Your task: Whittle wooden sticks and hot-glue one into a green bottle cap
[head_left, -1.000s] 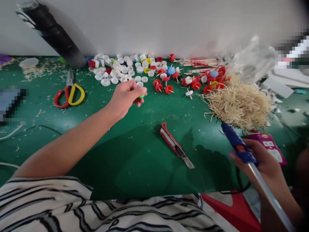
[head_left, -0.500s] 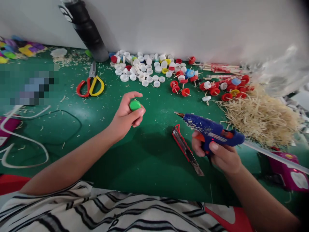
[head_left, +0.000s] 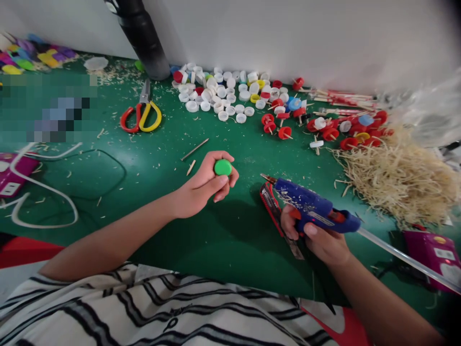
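Between the thumb and fingers of my left hand point(head_left: 205, 186) is a green bottle cap point(head_left: 223, 167), its smooth side facing up. My right hand point(head_left: 320, 235) grips a blue glue gun point(head_left: 306, 199), nozzle pointing left toward the cap, a gap apart from it. A clear glue stick point(head_left: 403, 257) sticks out of the gun's back end. Under the gun lies a red utility knife point(head_left: 275, 211) with its blade toward me, partly hidden by my right hand. A thin dark stick point(head_left: 195, 150) and a short wooden piece point(head_left: 191, 167) lie just beyond my left wrist.
White and coloured bottle caps point(head_left: 223, 93) spread along the back wall. Red caps with sticks point(head_left: 329, 129) lie beside a pile of straw-coloured shreds point(head_left: 403, 178). Scissors point(head_left: 144, 113), a black bottle point(head_left: 144, 41), a white cable point(head_left: 46, 226) and a purple box point(head_left: 432, 254) are also around.
My left hand has moved right with the green cap, uncovering the thin stick and the short wooden piece. The glue gun has dropped slightly nearer the knife. The view has shifted a little.
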A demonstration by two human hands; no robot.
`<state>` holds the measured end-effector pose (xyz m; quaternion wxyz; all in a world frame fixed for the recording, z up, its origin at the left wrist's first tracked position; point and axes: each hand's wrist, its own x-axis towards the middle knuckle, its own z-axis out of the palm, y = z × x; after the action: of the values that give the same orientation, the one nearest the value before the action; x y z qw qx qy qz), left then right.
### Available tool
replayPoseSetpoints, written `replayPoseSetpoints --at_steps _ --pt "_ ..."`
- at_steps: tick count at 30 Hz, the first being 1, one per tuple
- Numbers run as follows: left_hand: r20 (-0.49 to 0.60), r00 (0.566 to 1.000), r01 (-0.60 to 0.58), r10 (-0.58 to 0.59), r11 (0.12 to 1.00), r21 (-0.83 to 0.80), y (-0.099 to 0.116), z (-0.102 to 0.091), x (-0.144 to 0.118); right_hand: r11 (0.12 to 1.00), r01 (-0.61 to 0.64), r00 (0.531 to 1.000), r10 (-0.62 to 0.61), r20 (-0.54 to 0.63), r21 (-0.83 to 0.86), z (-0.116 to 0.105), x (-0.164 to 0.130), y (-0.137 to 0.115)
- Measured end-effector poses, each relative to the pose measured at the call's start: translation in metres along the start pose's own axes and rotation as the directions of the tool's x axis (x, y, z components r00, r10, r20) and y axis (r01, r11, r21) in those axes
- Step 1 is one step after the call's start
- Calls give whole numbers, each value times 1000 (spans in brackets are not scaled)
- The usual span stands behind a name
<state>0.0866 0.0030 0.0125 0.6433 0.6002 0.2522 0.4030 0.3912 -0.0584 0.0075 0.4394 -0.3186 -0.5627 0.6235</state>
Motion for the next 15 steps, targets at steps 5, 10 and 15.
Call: replayPoseSetpoints --at_steps 5,10,15 --pt "39 989 -147 142 928 341 3 -2 -4 1000 -8 1000 7 -9 -24 -2 1 -2" --pt "-3 984 -137 176 776 616 11 -8 -4 999 -14 999 13 -42 -31 -2 1 -3" --pt "2 946 -208 325 601 771 27 -7 2 999 11 998 -14 -68 -46 -3 3 -3"
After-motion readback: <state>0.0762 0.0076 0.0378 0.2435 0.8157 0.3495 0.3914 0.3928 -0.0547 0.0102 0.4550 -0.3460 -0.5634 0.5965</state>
